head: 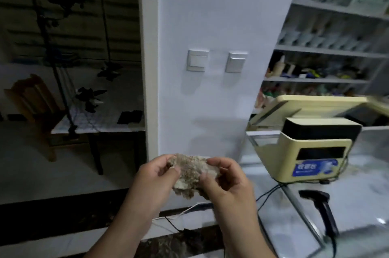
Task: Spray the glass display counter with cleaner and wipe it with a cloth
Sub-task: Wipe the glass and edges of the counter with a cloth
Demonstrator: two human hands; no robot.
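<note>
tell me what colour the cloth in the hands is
Mottled beige and tan, looking grubby. The cloth shows best in the head view, bunched between the left hand and right hand.

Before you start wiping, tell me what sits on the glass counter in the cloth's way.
Both hands hold the cloth left of the glass counter. On the glass stand a cream cash register and a black barcode scanner, its cable trailing across. The near left glass looks bare.

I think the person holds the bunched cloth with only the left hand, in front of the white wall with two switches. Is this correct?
Not quite: the head view shows both hands on the cloth. The left hand and right hand pinch it together, in front of the white wall with two switches.
</note>
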